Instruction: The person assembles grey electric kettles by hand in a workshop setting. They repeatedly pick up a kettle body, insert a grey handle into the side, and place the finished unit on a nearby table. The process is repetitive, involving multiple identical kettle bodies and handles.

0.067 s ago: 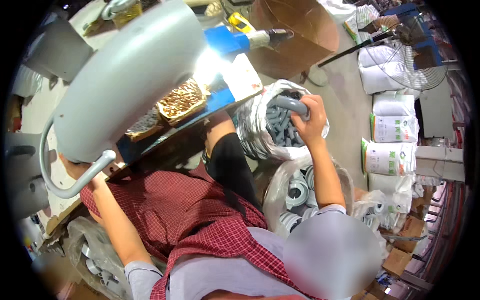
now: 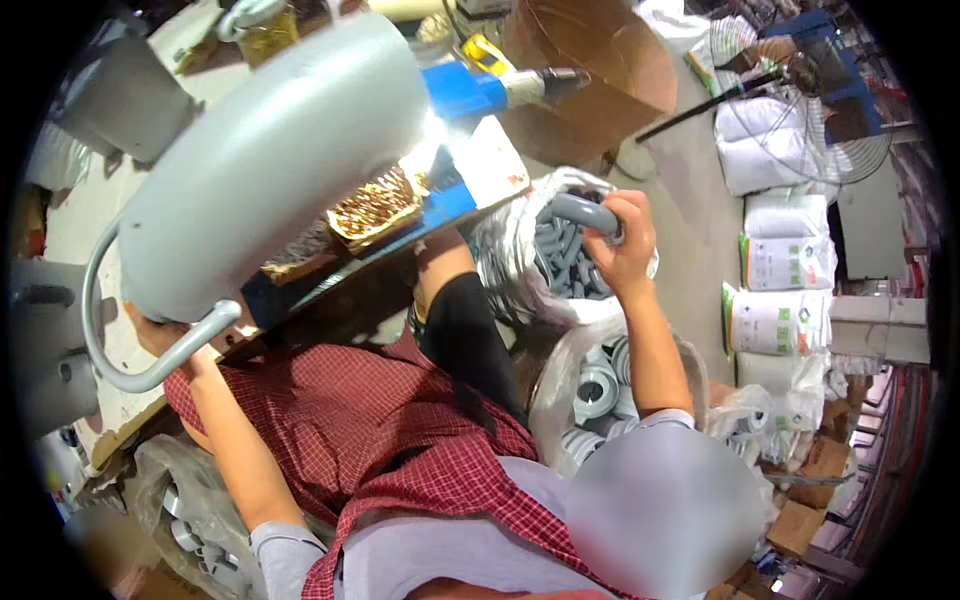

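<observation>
Clearance from the sack (image 2: pixel 512 265) seemed wise for the right hand (image 2: pixel 628 243), gripping the curved tube (image 2: pixel 580 212); the left hand (image 2: pixel 152 337), behind the grey shell (image 2: pixel 270 170), was unreadable.

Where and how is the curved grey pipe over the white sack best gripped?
Probably grip the curved grey pipe by its right end, from the right, as the right hand does: it bends toward that hand, its left end over grey pieces.
</observation>
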Available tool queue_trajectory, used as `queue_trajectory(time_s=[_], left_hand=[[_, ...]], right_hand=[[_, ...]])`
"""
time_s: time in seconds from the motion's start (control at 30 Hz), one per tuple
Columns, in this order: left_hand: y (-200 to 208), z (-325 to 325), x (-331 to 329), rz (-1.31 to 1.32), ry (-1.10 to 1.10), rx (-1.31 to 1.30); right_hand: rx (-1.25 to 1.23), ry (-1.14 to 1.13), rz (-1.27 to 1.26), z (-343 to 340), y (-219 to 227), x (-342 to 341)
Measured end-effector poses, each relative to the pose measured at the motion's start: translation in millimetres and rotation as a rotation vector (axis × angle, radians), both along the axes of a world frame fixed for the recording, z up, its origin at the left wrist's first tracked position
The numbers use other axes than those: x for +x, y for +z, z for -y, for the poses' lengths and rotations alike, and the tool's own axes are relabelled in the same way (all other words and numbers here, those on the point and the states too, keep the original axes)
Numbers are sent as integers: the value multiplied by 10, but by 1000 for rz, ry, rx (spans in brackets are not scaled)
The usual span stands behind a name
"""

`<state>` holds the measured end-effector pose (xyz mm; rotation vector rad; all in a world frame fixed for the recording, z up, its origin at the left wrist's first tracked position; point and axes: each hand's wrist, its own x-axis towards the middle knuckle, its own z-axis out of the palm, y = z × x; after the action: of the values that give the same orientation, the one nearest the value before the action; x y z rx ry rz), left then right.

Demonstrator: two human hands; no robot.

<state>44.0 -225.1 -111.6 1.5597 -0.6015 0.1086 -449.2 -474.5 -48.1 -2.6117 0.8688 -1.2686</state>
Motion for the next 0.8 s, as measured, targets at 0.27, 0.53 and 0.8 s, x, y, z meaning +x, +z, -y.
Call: queue_trajectory(time_s=[0.27, 0.53, 0.8], left_hand=[[-91, 162, -102, -450, -5, -399], [148, 37, -195, -33, -38, -80], [344, 66, -248, 120, -6, -168]], right_hand=[[-329, 419, -112, -183, 1290, 1434], [-499, 850, -507, -550, 1684, 2814], [-71, 816, -410, -526, 1604, 2921]])
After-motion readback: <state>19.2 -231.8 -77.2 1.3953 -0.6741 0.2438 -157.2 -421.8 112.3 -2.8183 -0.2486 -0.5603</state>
